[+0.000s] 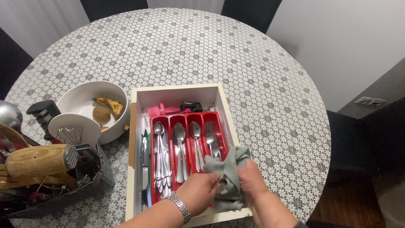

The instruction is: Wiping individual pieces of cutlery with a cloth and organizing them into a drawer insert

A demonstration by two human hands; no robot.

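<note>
A white drawer box (177,89) sits on the round patterned table (190,50). Inside it, a red cutlery tray (168,122) holds rows of spoons (180,145) and forks (212,137). Over the tray's near right corner, my left hand (198,194), with a metal watch on the wrist, and my right hand (253,183) both grip a grey cloth (228,169). The cloth is bunched between them and hides whatever may be wrapped in it. Knives (144,160) lie in the slot left of the red tray.
A white bowl (80,99) with a blackened banana and a bun stands left of the drawer. A grey basket (71,190) with a wooden rolling pin, whisk and other utensils fills the near left. Dark chairs surround the table.
</note>
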